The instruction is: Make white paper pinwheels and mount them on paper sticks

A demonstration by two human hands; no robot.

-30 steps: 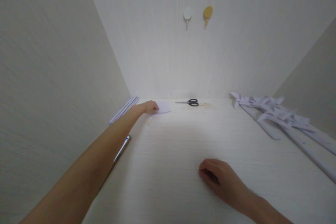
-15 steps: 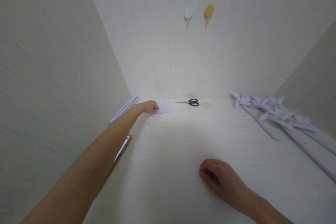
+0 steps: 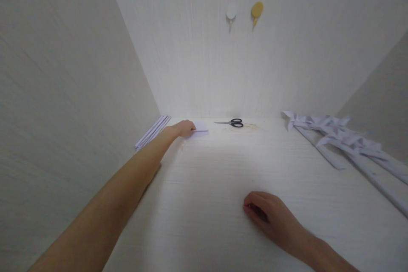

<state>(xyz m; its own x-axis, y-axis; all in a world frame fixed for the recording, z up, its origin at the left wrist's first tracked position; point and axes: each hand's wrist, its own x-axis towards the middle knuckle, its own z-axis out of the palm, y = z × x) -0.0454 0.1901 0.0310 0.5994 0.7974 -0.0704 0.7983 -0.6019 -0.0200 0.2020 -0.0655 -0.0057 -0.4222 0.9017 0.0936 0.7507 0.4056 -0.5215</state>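
My left hand (image 3: 186, 128) reaches to the back of the white table, its fingers closed on the edge of white paper (image 3: 201, 126). One layer of the paper looks slightly raised above the part beneath it. My right hand (image 3: 266, 214) rests at the front, fingers curled and thumb against them; whatever is in them, if anything, I cannot make out. Black-handled scissors (image 3: 235, 123) lie to the right of the paper, near the back wall.
Rolled white paper sticks (image 3: 153, 131) lie along the left wall. Paper sticks with folded paper pieces (image 3: 338, 131) fill the right side. Small tan bits (image 3: 250, 126) lie beside the scissors. A white hook (image 3: 231, 11) and a yellow hook (image 3: 256, 9) are on the back wall.
My left hand has raised an edge of the paper a little. My left forearm now covers the phone's lit screen. The right hand has stayed in nearly the same place.
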